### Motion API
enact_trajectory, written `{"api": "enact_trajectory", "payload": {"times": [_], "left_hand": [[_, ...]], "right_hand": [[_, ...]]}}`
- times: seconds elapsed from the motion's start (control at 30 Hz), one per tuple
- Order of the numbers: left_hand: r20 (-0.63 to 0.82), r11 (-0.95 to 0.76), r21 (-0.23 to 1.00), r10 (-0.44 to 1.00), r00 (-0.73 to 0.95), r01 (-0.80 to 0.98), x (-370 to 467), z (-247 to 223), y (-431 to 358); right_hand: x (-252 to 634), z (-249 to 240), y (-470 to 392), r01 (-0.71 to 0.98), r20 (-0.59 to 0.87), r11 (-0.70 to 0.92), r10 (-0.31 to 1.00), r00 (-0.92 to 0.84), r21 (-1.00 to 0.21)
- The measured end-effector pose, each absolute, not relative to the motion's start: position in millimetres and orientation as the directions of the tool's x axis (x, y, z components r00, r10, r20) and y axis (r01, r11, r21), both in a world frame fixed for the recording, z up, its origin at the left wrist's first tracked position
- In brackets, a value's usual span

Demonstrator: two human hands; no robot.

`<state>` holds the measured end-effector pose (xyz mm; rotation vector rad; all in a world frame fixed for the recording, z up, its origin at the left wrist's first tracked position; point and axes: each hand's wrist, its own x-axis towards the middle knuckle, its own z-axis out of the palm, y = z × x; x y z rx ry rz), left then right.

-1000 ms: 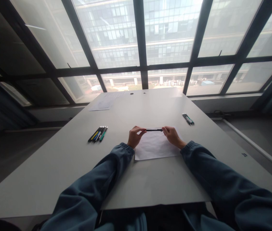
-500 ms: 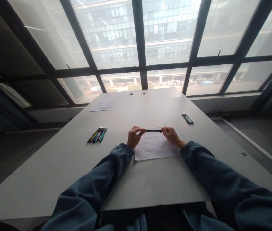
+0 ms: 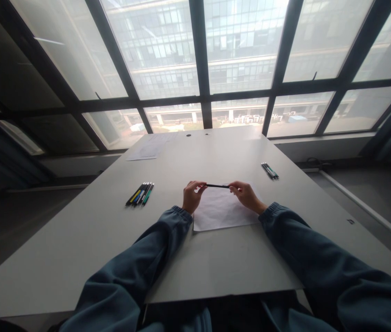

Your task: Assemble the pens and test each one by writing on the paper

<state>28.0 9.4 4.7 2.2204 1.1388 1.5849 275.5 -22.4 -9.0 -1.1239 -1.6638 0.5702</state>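
Note:
A dark, slim pen point(image 3: 218, 186) is stretched level between my two hands, above the far edge of a white sheet of paper point(image 3: 225, 214). My left hand point(image 3: 192, 196) pinches its left end between thumb and fingers. At the other end, my right hand point(image 3: 246, 195) is closed on the pen in the same way. The sheet lies on the white table between my forearms, and my right wrist covers part of its right side.
To the left lies a row of several pens point(image 3: 140, 194), with black, yellow, blue and green parts. A smaller bunch of pens point(image 3: 270, 170) rests at the right. Further sheets point(image 3: 144, 148) lie at the table's far left, before the windows point(image 3: 240, 108).
The pen has shifted slightly left and up, with both hands still on it. My right fingers have moved a little left; the pens and paper on the table stay put.

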Motion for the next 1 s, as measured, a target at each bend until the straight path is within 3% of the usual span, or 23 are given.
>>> {"api": "enact_trajectory", "payload": {"times": [0.3,1.0], "left_hand": [[0.729,-0.693,0.543,0.67,0.143,0.475,27.5,3.6,9.8],[0.752,-0.697,0.507,0.646,0.135,0.508,26.8,7.2,7.1]], "right_hand": [[276.4,-4.4,-24.2,0.458,0.574,0.556,0.811,-0.115,-0.694],[275.9,-5.4,-25.5,0.536,0.553,0.541,0.818,-0.157,-0.648]]}}
